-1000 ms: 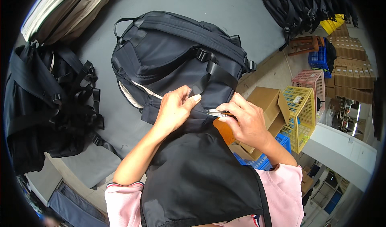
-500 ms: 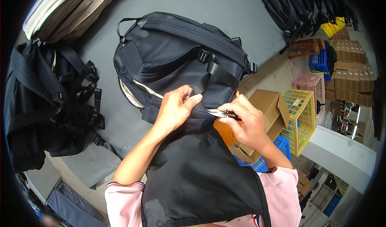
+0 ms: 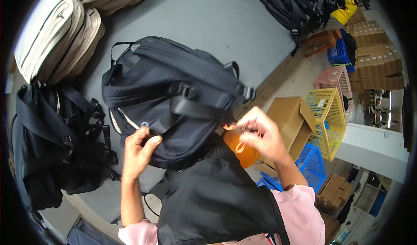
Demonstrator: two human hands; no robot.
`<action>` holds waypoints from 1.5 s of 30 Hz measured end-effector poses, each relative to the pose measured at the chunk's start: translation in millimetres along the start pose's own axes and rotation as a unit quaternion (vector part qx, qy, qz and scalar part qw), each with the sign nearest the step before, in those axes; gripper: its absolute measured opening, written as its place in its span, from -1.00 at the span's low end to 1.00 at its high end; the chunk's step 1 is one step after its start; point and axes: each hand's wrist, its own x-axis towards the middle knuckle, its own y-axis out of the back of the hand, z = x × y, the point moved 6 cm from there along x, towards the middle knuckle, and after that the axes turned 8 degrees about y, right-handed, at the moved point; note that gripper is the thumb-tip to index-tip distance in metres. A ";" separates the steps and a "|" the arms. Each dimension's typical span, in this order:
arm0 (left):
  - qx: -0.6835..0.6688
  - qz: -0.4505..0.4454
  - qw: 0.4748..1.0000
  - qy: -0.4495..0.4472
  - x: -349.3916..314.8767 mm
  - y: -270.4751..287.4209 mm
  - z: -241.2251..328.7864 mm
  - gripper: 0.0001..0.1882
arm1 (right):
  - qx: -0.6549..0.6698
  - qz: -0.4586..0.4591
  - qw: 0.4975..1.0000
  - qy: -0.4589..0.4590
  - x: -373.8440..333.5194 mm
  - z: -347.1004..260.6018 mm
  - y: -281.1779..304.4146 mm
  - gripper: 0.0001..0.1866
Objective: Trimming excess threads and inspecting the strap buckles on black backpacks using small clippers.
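Head view, clock positions taken from the middle of the frame.

Black backpack [image 3: 163,104]: one, just off centre toward 10 o'clock, lying on the grey bench [image 3: 256,36] with its shoulder straps facing up. Carry loop [image 3: 114,53] at its 10 o'clock end; wide webbing strap [image 3: 197,109] across its lower part; black buckle [image 3: 249,92] at its 3 o'clock edge; pale strip [image 3: 127,118] along its 8 o'clock side.

Left hand [image 3: 137,156]: at 8 o'clock, on the near edge of the backpack, thumb and bent fingers close together; whether cloth is caught between them cannot be told.

Right hand [image 3: 266,138]: between 3 and 4 o'clock, apart from the backpack, fingers curled round a small dark tool [image 3: 248,130], blurred, with an orange cord loop [image 3: 240,147] hanging below.

Beige bags [image 3: 56,36]: group, 10 o'clock.
Black bags [image 3: 61,145]: heap with dangling straps, 9 o'clock; a further row of black packs [image 3: 299,8] at 1 o'clock.
Wooden stool [image 3: 319,44]: 2 o'clock.
Pink crate [image 3: 332,81]: between 2 and 3 o'clock.
Open carton [image 3: 282,112] and yellow crate [image 3: 325,127]: 3 o'clock, side by side.
Blue crate [image 3: 312,164]: 4 o'clock.
Black apron [image 3: 213,201]: worn, 6 o'clock.
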 end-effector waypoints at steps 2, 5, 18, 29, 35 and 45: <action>0.192 0.019 0.977 0.089 -2.2 21.3 -19.4 -0.86 | -0.157 0.080 0.983 0.048 13.9 33.9 36.3 -0.86; 0.381 0.140 0.910 -0.084 -3.5 10.6 31.5 -0.59 | -0.219 0.004 0.975 0.047 10.2 56.7 29.0 -0.88; 0.435 -0.002 0.830 -0.348 126.7 -117.5 73.9 -0.73 | -0.419 0.217 0.856 0.214 82.2 32.9 91.3 -0.61; 0.430 -0.169 0.851 -0.249 216.0 -152.6 73.1 -0.66 | 0.018 0.238 0.971 -0.027 105.2 112.8 42.7 -0.68; 0.413 -0.143 0.882 -0.174 184.3 -155.7 95.2 -0.69 | 0.052 0.253 0.965 0.050 85.3 91.7 31.6 -0.62; 0.030 -0.066 0.990 0.119 158.9 -121.7 22.7 -0.76 | -0.131 0.082 0.981 0.116 91.8 43.5 47.5 -0.95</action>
